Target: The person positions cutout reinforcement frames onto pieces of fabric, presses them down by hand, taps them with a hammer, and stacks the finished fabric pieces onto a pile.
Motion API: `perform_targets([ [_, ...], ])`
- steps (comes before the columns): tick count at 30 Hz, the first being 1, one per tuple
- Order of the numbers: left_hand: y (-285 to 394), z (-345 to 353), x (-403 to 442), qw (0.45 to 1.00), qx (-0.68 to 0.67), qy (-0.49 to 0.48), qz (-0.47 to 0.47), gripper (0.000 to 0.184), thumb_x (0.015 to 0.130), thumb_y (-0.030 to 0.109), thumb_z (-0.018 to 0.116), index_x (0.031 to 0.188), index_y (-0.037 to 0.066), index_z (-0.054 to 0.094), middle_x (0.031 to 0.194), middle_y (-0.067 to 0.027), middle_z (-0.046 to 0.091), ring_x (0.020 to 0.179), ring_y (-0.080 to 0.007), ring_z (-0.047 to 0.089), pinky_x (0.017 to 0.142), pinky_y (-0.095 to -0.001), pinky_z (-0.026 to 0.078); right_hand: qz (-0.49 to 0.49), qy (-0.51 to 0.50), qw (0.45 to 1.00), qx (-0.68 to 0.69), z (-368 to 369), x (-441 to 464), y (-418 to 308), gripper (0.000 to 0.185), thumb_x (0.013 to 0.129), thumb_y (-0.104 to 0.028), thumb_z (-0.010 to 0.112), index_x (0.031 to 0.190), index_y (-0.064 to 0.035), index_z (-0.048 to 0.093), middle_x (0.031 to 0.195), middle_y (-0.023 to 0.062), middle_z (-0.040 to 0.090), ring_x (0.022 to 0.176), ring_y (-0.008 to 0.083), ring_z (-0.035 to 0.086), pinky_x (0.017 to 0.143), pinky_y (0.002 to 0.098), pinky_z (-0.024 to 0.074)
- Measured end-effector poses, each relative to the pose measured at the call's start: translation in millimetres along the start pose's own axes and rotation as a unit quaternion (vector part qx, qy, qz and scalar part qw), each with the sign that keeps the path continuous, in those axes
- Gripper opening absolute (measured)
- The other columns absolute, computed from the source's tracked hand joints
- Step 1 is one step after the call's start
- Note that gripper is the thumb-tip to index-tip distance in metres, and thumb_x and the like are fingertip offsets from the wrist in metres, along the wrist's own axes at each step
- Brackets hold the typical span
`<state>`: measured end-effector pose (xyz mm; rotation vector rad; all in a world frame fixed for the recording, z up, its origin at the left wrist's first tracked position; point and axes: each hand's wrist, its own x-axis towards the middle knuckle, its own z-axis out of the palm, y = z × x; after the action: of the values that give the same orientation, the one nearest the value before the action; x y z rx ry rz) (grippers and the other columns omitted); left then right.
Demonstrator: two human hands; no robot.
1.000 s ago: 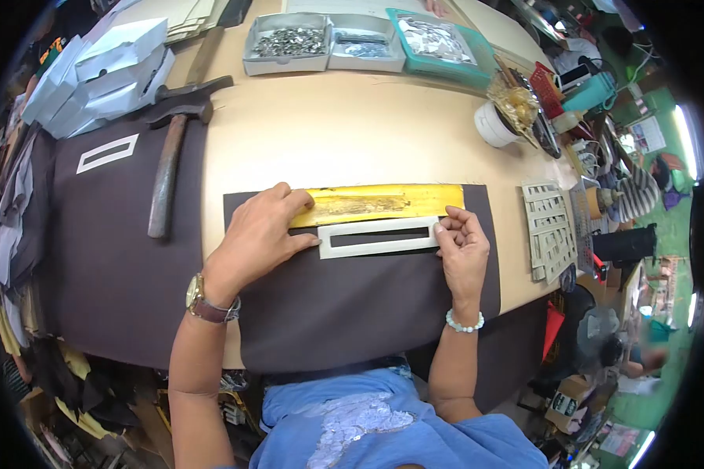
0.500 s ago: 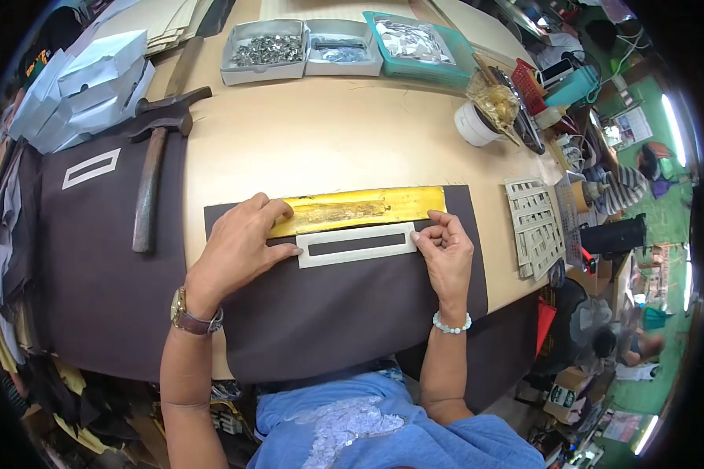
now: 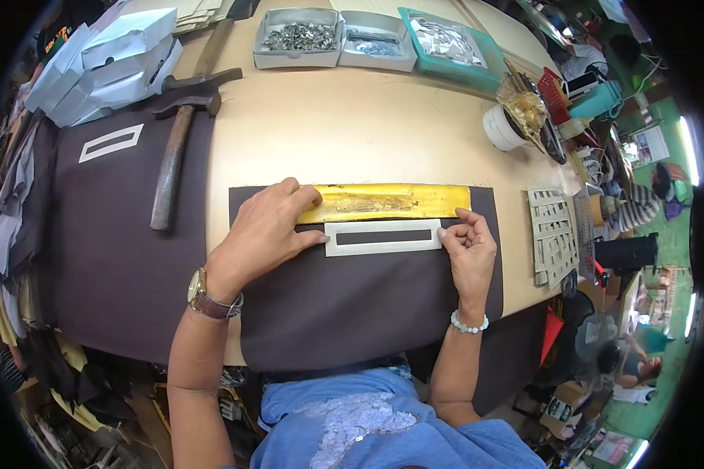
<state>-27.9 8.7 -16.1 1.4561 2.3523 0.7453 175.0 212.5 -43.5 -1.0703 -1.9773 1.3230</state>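
A white rectangular frame [image 3: 383,248] with a long slot lies flat on dark cloth [image 3: 352,313]. Directly above it, a yellow strip [image 3: 438,202] with brown stains runs along the cloth's upper part. My left hand [image 3: 272,227] rests with its fingertips on the strip's left end and its thumb at the frame's left edge, fingers apart. At the right end, my right hand [image 3: 471,254] has its thumb at the frame's edge and its index fingertip by the strip's lower right corner, thumb and fingers apart.
Two hammers [image 3: 172,168] lie at the left, near another white frame [image 3: 111,144] and pale blue boxes [image 3: 125,59]. Boxes of metal parts [image 3: 299,59] and a teal tray [image 3: 457,73] line the back. A white pot [image 3: 502,130] and slotted cards [image 3: 551,234] are at right.
The camera view has shifted. The white frame's slanted lie has become straighter below the yellow strip, with both hands staying at its ends.
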Motion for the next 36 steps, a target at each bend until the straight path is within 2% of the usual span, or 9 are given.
perform_targets([
  [18,4.6,-0.3,0.2,1.0,-0.002,0.0,-0.01,0.041,0.069,0.022,0.078,0.1,0.003,0.058,0.086,-0.0126,0.055,0.081,-0.0283,0.057,0.072,-0.0379,0.046,-0.008,0.018,1.0,-0.002,3.9,-0.7,-2.4,0.034,0.076,0.002,0.068,0.107,0.0072,0.058,0.071,0.0039,0.062,0.064,0.0057,0.054,0.06,0.0202,0.0449],
  [21,5.9,-0.6,0.0,1.0,0.011,0.003,-0.009,0.04,0.069,0.022,0.077,0.098,0.003,0.058,0.086,-0.0127,0.055,0.082,-0.0289,0.056,0.072,-0.0381,0.046,-0.028,0.002,0.999,-0.045,4.5,-3.0,-2.9,0.024,0.077,0.0,0.067,0.1,0.0025,0.061,0.074,0.0059,0.062,0.066,0.0117,0.058,0.062,0.0252,0.047],
  [24,13.7,0.4,-2.4,0.999,0.045,0.015,0.011,0.035,0.07,0.02,0.075,0.096,0.004,0.058,0.087,-0.0126,0.055,0.084,-0.0298,0.056,0.072,-0.0387,0.046,-0.252,0.018,0.915,-0.315,10.7,-10.0,-5.3,0.013,0.079,-0.003,0.063,0.092,-0.0011,0.063,0.081,0.0089,0.061,0.076,0.0222,0.06,0.067,0.0341,0.0483],
  [27,23.4,10.8,-4.4,0.992,0.097,0.025,0.076,0.023,0.073,0.013,0.067,0.093,0.004,0.059,0.087,-0.012,0.055,0.084,-0.0299,0.056,0.072,-0.0388,0.046,-0.255,-0.017,0.867,-0.427,8.3,-16.9,-12.7,0.008,0.081,-0.006,0.059,0.087,-0.0026,0.063,0.087,0.0102,0.058,0.085,0.0298,0.057,0.072,0.0407,0.0469],
  [29,29.7,23.2,-7.6,0.98,0.141,0.019,0.136,0.016,0.075,0.008,0.061,0.09,0.004,0.06,0.088,-0.0115,0.055,0.084,-0.0289,0.056,0.074,-0.0382,0.046,-0.25,-0.026,0.892,-0.376,2.8,-18.5,-8.7,0.014,0.081,-0.006,0.056,0.093,-0.0042,0.065,0.089,0.0097,0.059,0.086,0.0281,0.057,0.075,0.0395,0.0467],
  [30,34.6,28.0,-12.4,0.97,0.159,0.038,0.182,0.009,0.075,0.004,0.056,0.082,0.004,0.062,0.087,-0.0089,0.055,0.085,-0.0238,0.055,0.072,-0.0355,0.045,-0.243,-0.033,0.911,-0.33,-2.1,-17.1,-6.7,0.017,0.081,-0.005,0.056,0.095,-0.0049,0.065,0.089,0.0101,0.059,0.086,0.0282,0.057,0.075,0.0393,0.0467],
  [32,34.4,35.0,-19.9,0.963,0.198,0.035,0.182,0.016,0.075,0.002,0.054,0.089,0.002,0.062,0.088,-0.0084,0.056,0.087,-0.0235,0.055,0.077,-0.0354,0.044,-0.169,-0.068,0.948,-0.263,-12.1,-15.7,-9.0,0.023,0.081,-0.004,0.055,0.102,-0.0031,0.064,0.092,0.0124,0.06,0.088,0.0293,0.058,0.079,0.0401,0.0463],
  [35,29.4,40.1,-31.3,0.962,0.202,0.044,0.177,0.031,0.076,0.0,0.052,0.105,0.0,0.062,0.105,-0.011,0.059,0.104,-0.0252,0.054,0.087,-0.0367,0.043,-0.332,0.079,0.881,-0.328,10.3,-31.3,-17.0,0.021,0.082,-0.004,0.053,0.099,0.0006,0.064,0.095,0.0142,0.061,0.092,0.0309,0.058,0.081,0.0407,0.0456],
  [36,27.3,43.4,-36.1,0.96,0.201,0.067,0.183,0.033,0.076,0.0,0.052,0.107,0.0,0.062,0.11,-0.0122,0.059,0.109,-0.0261,0.052,0.09,-0.0383,0.042,-0.375,0.056,0.873,-0.306,24.8,-41.1,-21.9,0.022,0.082,-0.003,0.05,0.099,0.0028,0.062,0.098,0.016,0.062,0.095,0.0319,0.058,0.084,0.041,0.0447],
])
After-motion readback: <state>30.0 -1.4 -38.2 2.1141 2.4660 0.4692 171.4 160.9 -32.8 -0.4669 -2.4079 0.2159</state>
